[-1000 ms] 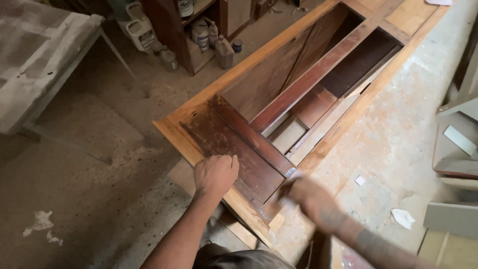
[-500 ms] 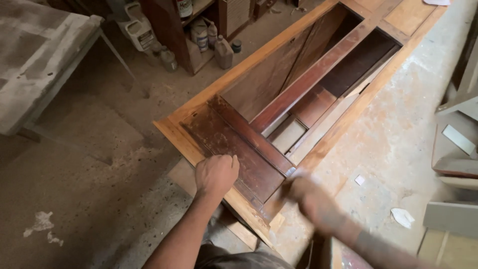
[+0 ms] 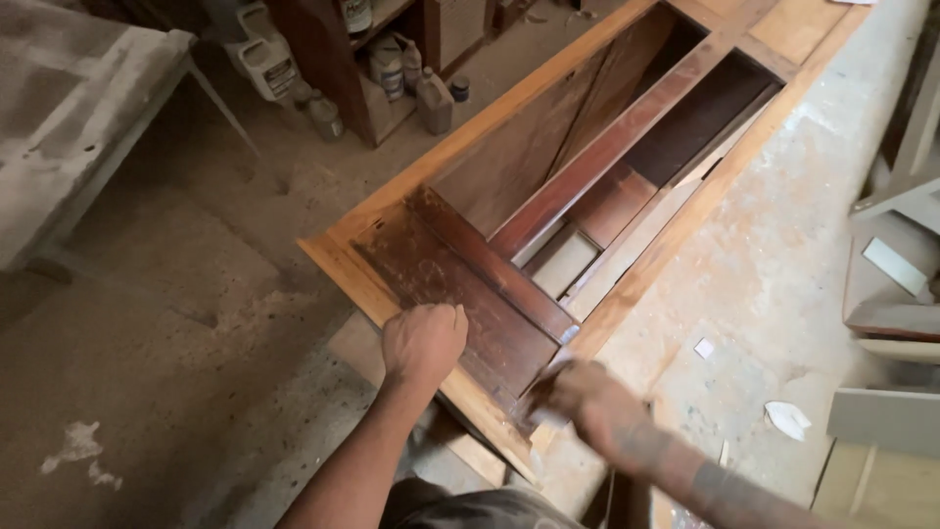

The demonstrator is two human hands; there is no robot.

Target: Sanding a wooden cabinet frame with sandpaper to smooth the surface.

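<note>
A long wooden cabinet frame [image 3: 627,294] lies on its back on the floor, with light-coloured outer rails and a dark reddish panel [image 3: 460,284] at the near end. My left hand [image 3: 423,341] rests closed on the near rail beside that panel. My right hand [image 3: 592,397] is blurred with motion at the panel's near right corner and presses a small pale pad or piece of paper [image 3: 541,384] against the wood; I cannot tell exactly what it is.
Plastic jugs and bottles [image 3: 392,67] stand on a low dark shelf at the back. A dusty grey table [image 3: 69,108] is at the left. Grey boards [image 3: 886,416] and paper scraps [image 3: 786,418] lie on the dusty floor at right.
My right hand has slid slightly along the panel's corner and stays blurred. My left hand has kept its place on the rail.
</note>
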